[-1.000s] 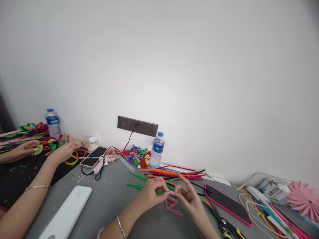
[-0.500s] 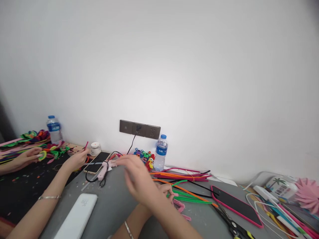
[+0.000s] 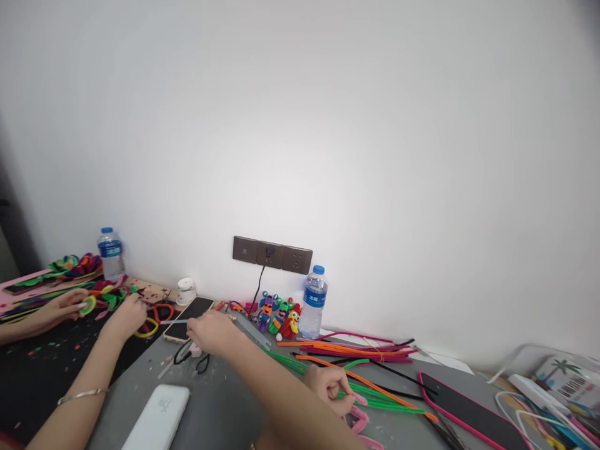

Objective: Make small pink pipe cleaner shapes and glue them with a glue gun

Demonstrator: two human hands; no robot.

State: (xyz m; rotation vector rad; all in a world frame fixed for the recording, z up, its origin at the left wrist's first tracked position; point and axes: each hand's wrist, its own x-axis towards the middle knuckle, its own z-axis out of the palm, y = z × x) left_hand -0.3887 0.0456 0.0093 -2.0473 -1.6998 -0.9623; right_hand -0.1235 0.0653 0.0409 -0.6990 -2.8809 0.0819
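Note:
My left hand (image 3: 327, 387) is closed, pinching a pink pipe cleaner (image 3: 359, 420) bent into a zigzag above the grey table. Crossing over my left arm, my right hand (image 3: 214, 331) reaches to the left. Its fingers are curled over a small pink glue gun (image 3: 194, 351) with a black cord, mostly hidden beneath the hand. Green pipe cleaners (image 3: 384, 403) lie behind and beside my left hand. Just beyond my right hand is a dark-screened phone (image 3: 197, 308).
A white power bank (image 3: 157, 419) lies in front. Small pipe-cleaner figures (image 3: 281, 317) and a water bottle (image 3: 314, 303) stand by the wall. At right are a pink-edged phone (image 3: 469, 409) and scissors (image 3: 447, 431). A co-worker's hands (image 3: 124, 319) are at left, near yellow-and-red scissors (image 3: 152, 325).
My right hand has moved left and down onto the glue gun. My left hand keeps the pink pipe cleaner. The co-worker's nearer hand has lowered, and the view has shifted slightly.

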